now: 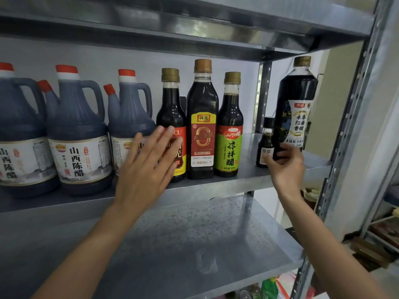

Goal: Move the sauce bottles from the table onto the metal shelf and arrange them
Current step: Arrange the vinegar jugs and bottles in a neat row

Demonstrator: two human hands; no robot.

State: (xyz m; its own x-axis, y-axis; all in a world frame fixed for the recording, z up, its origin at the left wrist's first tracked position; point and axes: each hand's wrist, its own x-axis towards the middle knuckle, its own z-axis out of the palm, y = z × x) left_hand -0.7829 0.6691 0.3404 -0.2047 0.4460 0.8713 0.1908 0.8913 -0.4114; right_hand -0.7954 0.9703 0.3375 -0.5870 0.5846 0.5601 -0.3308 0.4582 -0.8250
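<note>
On the metal shelf stand three dark jugs with red caps at the left. Right of them is a row of three slim bottles: a red-label one, a taller Danyu vinegar bottle and a green-label bottle. My left hand is flat with straight fingers in front of the red-label bottle and the third jug. Further right, a tall dark bottle with a white label stands at the shelf's right end. My right hand holds its base. A tiny dark bottle stands just left of it.
An upper shelf hangs low over the bottle caps. A bare lower shelf lies below. The perforated upright post stands close to the tall bottle's right. More goods sit at the bottom right.
</note>
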